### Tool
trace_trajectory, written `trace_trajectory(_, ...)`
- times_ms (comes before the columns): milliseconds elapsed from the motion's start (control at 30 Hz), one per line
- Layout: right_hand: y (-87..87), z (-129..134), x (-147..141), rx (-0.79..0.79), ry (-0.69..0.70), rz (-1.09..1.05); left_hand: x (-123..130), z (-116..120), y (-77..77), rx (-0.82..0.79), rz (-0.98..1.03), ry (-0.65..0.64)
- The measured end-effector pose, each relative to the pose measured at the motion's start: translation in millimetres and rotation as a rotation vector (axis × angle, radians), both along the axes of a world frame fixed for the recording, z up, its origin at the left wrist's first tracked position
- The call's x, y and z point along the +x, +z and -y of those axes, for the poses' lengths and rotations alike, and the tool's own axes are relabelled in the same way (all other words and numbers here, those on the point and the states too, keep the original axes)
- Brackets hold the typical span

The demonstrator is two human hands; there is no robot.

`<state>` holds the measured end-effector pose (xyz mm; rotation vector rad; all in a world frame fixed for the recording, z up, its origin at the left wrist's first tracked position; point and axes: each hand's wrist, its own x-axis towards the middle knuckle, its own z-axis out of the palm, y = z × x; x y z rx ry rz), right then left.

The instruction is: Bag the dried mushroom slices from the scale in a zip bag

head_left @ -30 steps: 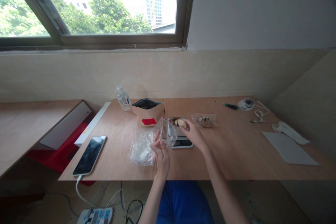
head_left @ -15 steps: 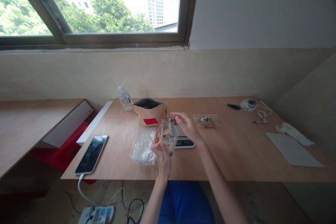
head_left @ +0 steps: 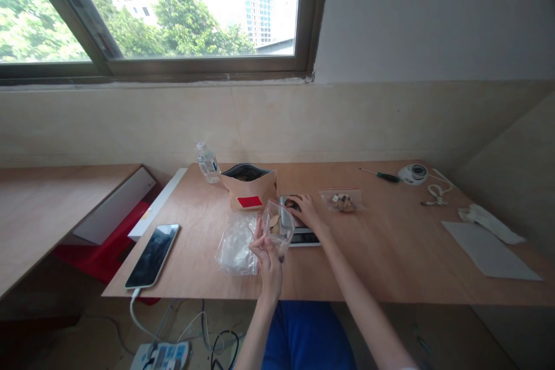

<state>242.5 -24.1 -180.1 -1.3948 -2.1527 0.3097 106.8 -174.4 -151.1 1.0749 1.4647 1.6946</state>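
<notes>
My left hand (head_left: 269, 257) is closed on the lower side of a clear zip bag (head_left: 281, 228). Inside the bag, tan and dark dried pieces (head_left: 274, 224) show through the plastic. My right hand (head_left: 307, 211) is low over a flat digital scale (head_left: 306, 237), its fingers apart around brown dried pieces (head_left: 292, 204) on the platform; whether they touch is hard to see. Part of the scale is hidden behind the bag and my right hand. A pile of empty clear bags (head_left: 237, 245) lies left of my left hand.
An open brown pouch (head_left: 251, 188) with a red label stands behind the bags, beside a plastic bottle (head_left: 208, 163). A filled zip bag (head_left: 342, 201) lies right of the scale. A charging phone (head_left: 152, 256) is at the left; a screwdriver (head_left: 385, 176) and camera (head_left: 413, 173) are back right.
My right hand has come down from above the scale to the dried pieces on its platform. My left hand keeps the zip bag in nearly the same place.
</notes>
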Motion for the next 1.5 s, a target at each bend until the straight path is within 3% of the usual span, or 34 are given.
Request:
trace_trajectory(167, -2.0, 6.1, 11.4, 0.027, -0.015, -0.104, -0.7, 0.7, -0.1, -0.01, 0.0, 0.007)
trace_trajectory(267, 6.3, 13.8, 14.2, 0.0, -0.031, -0.217, -0.8, 1.2, -0.4, -0.001, -0.001, -0.002)
trace_trajectory(333, 22.1, 21.8, 13.0, 0.013, -0.053, -0.308, -0.8, 1.3, -0.6, 0.008, -0.005, -0.009)
trace_trajectory(433, 60.1, 39.0, 6.7, 0.06, -0.029, -0.412, -0.4, 1.1, -0.4, 0.005, -0.015, -0.007)
trace_trajectory(600, 123.1, 72.8, -6.5, -0.095, 0.256, -0.293, 1.1, 0.8, 2.3, 0.032, -0.031, 0.009)
trace_trajectory(767, 150.3, 92.5, -12.8, -0.199, 0.345, -0.279, 1.1, 2.3, 5.4, 0.091, -0.024, -0.003)
trace_trajectory(933, 160.4, 98.4, -14.5, -0.23, 0.329, -0.265, -0.2, 4.6, 6.8, 0.099, -0.007, -0.004)
trace_trajectory(1300, 161.2, 100.3, -26.5, -0.248, 0.247, -0.26, 3.6, 9.7, 14.8, 0.183, 0.123, -0.008)
trace_trajectory(1400, 160.1, 107.4, -21.6, -0.193, 0.184, -0.317, 4.0, 10.1, 17.6, 0.166, 0.167, 0.015)
trace_trajectory(1500, 147.0, 119.1, -14.5, -0.237, 0.057, -0.376, 3.3, 9.2, 18.0, 0.142, 0.171, 0.046)
